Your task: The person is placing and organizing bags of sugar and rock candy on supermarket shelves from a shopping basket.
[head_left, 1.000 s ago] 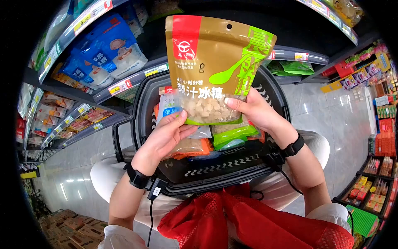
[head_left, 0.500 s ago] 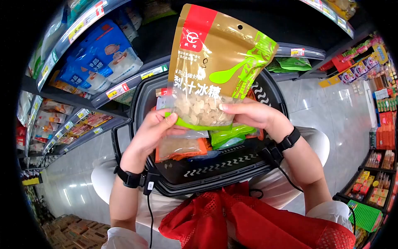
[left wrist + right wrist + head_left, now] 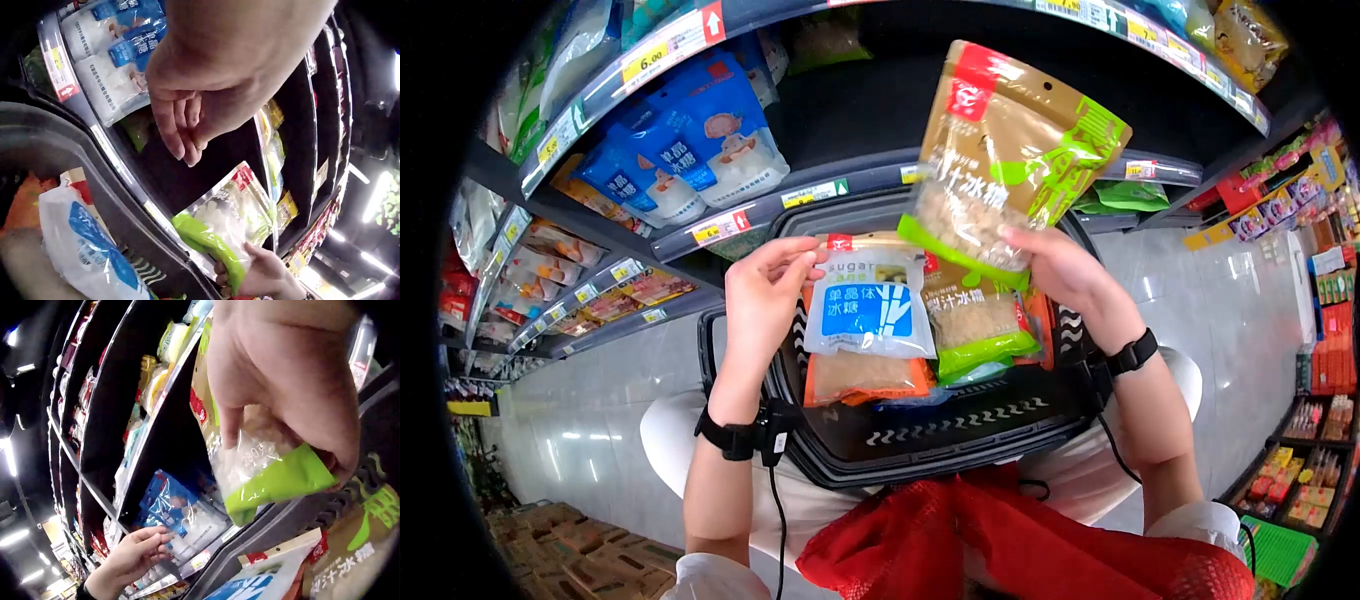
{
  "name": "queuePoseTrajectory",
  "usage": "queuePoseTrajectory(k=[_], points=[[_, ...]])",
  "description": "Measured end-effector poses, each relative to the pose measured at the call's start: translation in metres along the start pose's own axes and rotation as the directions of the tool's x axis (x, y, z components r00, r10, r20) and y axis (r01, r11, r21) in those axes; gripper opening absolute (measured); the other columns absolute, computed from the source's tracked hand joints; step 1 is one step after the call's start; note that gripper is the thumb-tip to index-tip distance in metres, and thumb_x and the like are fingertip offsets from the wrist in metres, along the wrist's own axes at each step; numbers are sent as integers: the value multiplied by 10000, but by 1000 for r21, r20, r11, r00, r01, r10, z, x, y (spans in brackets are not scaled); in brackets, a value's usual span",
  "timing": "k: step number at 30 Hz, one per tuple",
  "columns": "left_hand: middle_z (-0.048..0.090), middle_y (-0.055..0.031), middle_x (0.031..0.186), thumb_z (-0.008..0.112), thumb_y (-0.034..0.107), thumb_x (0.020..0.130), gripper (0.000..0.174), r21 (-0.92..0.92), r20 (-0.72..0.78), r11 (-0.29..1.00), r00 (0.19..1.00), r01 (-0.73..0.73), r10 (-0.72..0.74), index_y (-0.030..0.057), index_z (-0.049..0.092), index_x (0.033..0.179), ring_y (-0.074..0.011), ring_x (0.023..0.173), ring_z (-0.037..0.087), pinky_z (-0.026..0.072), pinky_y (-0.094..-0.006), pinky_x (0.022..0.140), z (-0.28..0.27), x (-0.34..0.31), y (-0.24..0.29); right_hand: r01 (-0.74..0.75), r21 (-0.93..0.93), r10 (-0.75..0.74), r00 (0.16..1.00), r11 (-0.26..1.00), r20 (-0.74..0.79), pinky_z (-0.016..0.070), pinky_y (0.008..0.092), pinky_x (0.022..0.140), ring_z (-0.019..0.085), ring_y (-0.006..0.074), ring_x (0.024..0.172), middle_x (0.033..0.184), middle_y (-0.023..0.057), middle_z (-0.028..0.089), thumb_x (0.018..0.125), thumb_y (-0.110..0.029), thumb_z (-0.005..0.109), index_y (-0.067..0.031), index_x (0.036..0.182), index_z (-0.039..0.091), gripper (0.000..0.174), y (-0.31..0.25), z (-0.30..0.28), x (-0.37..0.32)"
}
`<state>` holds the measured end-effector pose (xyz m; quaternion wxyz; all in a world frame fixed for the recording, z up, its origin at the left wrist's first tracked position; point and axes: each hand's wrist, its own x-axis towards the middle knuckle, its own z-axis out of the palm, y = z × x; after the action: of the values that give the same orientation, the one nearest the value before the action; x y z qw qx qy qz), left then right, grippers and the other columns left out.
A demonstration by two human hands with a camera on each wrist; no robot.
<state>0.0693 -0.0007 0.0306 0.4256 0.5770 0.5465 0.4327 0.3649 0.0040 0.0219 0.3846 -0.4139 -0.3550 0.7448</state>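
My right hand (image 3: 1072, 268) grips a brown-and-green pouch of rock sugar (image 3: 1030, 150) by its lower edge, thumb on the clear window. The pouch tilts above the right side of the black basket (image 3: 820, 455); in the right wrist view its green bottom (image 3: 281, 487) shows beneath the palm. My left hand (image 3: 770, 285) hangs with loosely curled fingers and nothing in them. In the head view its fingertips overlap the top corner of a white-and-blue rock sugar bag (image 3: 870, 310) in the basket; the left wrist view shows them apart from that bag (image 3: 94, 250).
Beside the white bag in the basket lies another brown-and-green pouch (image 3: 975, 320), with an orange-edged bag (image 3: 865, 378) below. Blue rock sugar pouches (image 3: 685, 150) stand on the shelf at left. A shelf edge with price tags (image 3: 820, 195) runs behind the basket.
My left hand has let go of the brown pouch and moved left and up. My right hand has carried the pouch to the right, uncovering the bags in the basket.
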Motion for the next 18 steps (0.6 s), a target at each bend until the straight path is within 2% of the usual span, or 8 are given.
queuePoseTrajectory(k=[1,2,4,6,11,14,16,18], points=[[643,-108,813,533,6,811,156,-50,19,999,1000,-6,7,-42,594,946,-121,687,613,490,-218,621,1,0,-1,35,3,-35,998,999,-53,357,296,920,502,164,1032,1139,91,535,816,-192,569,31,1161,457,426,-4,-3,8],[644,-106,820,533,8,812,162,-98,40,995,999,-8,12,-40,592,955,-120,691,612,489,-217,623,2,-1,-2,115,-52,-119,990,992,-77,345,291,924,493,157,1036,1135,89,536,821,-197,564,32,1152,460,416,-10,-5,19],[637,-113,834,513,7,830,155,-2,111,1000,993,27,-27,-42,585,959,-123,702,603,489,-225,638,8,-4,3,182,-92,-190,978,979,-82,339,286,922,484,152,1042,1139,90,532,824,-202,560,24,1146,465,405,-25,-5,45],[640,-107,819,519,2,825,156,23,169,1000,986,-3,-1,-42,587,958,-120,687,602,487,-221,635,10,-7,-3,147,-132,-148,989,980,4,332,300,953,451,170,1098,1202,91,478,834,-202,553,3,1207,401,452,-44,-5,81],[642,-110,806,530,-7,812,145,64,165,998,986,-9,-2,-49,596,934,-125,689,614,486,-221,615,4,-2,6,98,-429,-88,995,898,44,358,295,911,481,142,1037,1122,73,525,835,-194,549,-33,1159,441,378,-81,-9,216],[644,-110,807,537,-18,802,138,97,132,995,991,12,-25,-44,605,919,-133,689,621,493,-226,608,-5,5,9,182,-259,-119,964,949,240,398,309,823,510,143,964,1064,60,557,834,-191,550,-47,1150,454,360,-105,6,276],[645,-110,806,543,-24,796,139,98,127,995,992,10,-23,-45,604,920,-134,691,623,495,-225,606,-9,9,7,87,-307,9,954,948,299,409,310,755,520,148,917,1061,51,557,831,-210,559,-55,1134,469,352,-124,10,300],[646,-109,805,553,-27,787,139,100,124,994,991,37,-49,-37,610,913,-140,692,627,495,-224,610,-13,15,10,116,-351,8,942,929,334,406,299,723,520,147,894,1062,56,555,799,-238,606,-59,1104,494,371,-121,13,327]])
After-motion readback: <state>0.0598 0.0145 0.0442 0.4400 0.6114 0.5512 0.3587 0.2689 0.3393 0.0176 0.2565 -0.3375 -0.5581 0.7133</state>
